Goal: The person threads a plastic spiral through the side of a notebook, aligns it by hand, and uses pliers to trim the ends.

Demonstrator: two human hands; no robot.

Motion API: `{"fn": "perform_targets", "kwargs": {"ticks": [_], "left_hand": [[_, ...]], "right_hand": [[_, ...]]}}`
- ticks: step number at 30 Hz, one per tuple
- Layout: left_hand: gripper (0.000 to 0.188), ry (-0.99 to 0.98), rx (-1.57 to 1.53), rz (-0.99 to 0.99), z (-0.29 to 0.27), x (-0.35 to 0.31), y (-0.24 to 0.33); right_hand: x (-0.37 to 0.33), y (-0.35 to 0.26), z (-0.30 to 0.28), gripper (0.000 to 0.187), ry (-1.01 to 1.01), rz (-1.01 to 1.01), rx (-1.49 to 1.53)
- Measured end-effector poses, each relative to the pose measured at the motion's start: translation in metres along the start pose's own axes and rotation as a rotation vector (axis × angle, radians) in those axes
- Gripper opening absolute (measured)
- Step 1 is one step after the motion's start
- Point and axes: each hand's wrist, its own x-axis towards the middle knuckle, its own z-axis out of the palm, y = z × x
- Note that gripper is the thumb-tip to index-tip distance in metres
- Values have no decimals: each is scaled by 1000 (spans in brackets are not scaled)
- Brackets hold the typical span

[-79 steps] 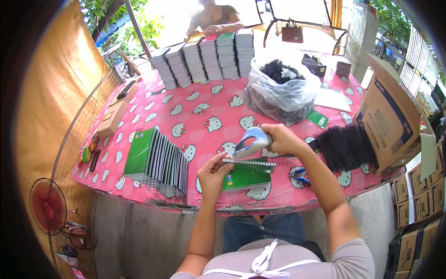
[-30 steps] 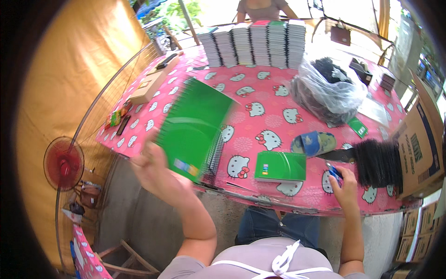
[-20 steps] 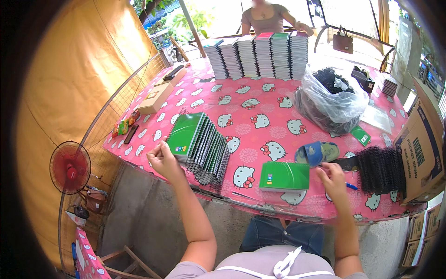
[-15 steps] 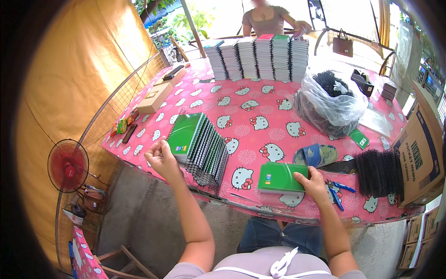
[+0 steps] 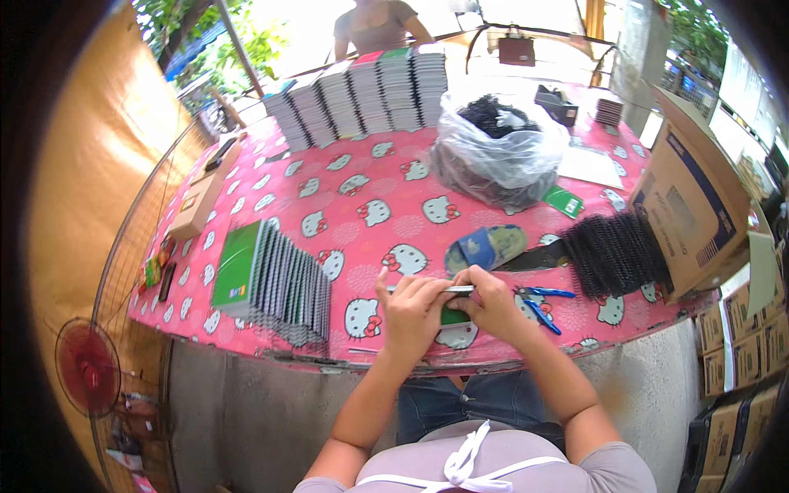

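A small green notebook (image 5: 452, 315) is held upright on its edge, close to the table's front edge. My left hand (image 5: 413, 319) is closed on its left part and my right hand (image 5: 489, 311) grips its right part, so much of the cover is hidden. To the left stands a leaning stack of green spiral notebooks (image 5: 283, 279), black coils facing right. Blue-handled pliers (image 5: 541, 309) lie with handles apart, just right of my right hand. Beyond my hands rests a blue and yellowish slipper (image 5: 485, 248).
Black spiral coils (image 5: 616, 256) are piled beside a cardboard box (image 5: 690, 205) at right. A clear plastic bag (image 5: 501, 164) holds more coils. Tall notebook stacks (image 5: 357, 94) line the far side, with a person (image 5: 378, 29) behind. A pink patterned cloth (image 5: 374, 238) covers the table.
My left hand has left the notebook stack and joined my right on the single notebook, which has been tipped up from lying flat. The whole view has turned to the right.
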Motion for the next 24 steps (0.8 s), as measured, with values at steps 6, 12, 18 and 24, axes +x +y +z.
{"fn": "perform_targets", "kwargs": {"ticks": [6,12,18,24], "left_hand": [[13,-28,-84,26,3,14,-4],[12,156,196,-4,5,9,9],[17,-10,-48,-53,2,15,7],[23,32,-37,-86,1,14,7]], "right_hand": [[22,77,-134,29,166,552,-1120],[24,85,-153,17,80,684,-1010],[7,95,-140,25,274,113,-912],[-9,-12,-54,29,52,-63,-122]]}}
